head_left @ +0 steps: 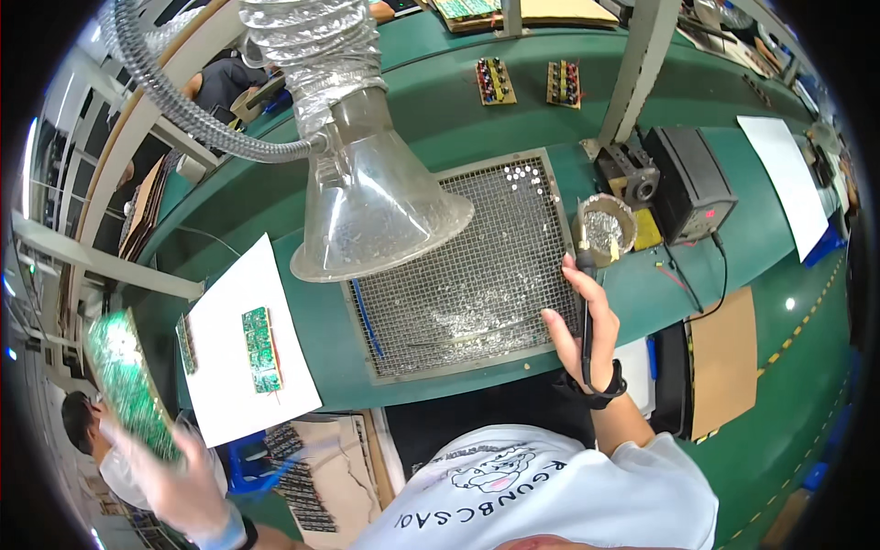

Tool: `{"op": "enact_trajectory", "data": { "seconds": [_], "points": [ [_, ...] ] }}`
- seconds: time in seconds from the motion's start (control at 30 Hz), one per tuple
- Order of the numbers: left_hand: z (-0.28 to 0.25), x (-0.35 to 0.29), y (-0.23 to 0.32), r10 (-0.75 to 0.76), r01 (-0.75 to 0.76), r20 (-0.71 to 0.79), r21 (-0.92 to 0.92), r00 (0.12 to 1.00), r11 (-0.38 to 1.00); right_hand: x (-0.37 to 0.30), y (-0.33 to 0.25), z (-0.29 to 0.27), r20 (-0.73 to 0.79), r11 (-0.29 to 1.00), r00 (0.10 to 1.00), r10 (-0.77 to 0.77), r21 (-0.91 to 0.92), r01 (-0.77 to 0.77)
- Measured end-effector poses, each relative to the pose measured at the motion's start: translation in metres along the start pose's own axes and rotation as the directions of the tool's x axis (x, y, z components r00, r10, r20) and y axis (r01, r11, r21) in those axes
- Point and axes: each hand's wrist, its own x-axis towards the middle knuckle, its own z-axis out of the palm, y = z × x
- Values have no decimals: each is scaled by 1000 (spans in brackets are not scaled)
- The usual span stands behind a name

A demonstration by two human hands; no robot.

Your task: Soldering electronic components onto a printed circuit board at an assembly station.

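1. At the far left, the left hand [174, 477] is closing around the lower end of a green circuit board [133, 385]. Both are looking blurred; the board is tilting steeply, beside the white sheet [220, 385].
2. On this sheet, two narrower boards are lying: one whole board [261, 350] and one slim board [186, 345] at the left edge. Whether they are waiting or already finished, I cannot tell.
3. In the middle, the clear fume hood [380, 211] is hanging above the mesh tray [458, 275] on the green worktop [339, 390]. No board is lying on the mesh, so the work is seemingly pausing between steps. What is remaining on the held board, the blur is hiding.
4. To the right, the right hand [600, 335] is holding a soldering iron [587, 316], thumb standing apart from the index finger, forearm coming from below. The iron is pointing away from the person, near the round pot [631, 240], and it is touching no board.
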Motion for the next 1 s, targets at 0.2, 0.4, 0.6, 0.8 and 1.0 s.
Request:
{"op": "enact_trajectory", "data": {
  "seconds": [0.2,0.4,0.6,0.8,1.0],
  "points": [
    [-25,-38,-9,486,-440,-42,-498,873,747,-1,-3,2,-14,1000,1000,19,-21,-19],
    [32,-66,98,732,-330,-125,-933,669,142,0,-6,0,4,997,998,64,32,-64],
    [50,-36,189,706,-401,-290,-916,647,-9,-9,-10,8,41,981,992,119,147,-124],
    [52,-30,214,822,-339,-192,-941,537,2,-17,-8,24,96,1000,995,-7,14,5],
    [48,-51,200,643,-225,-123,-971,756,79,-15,-4,29,92,999,995,-47,10,46]
  ]
}}
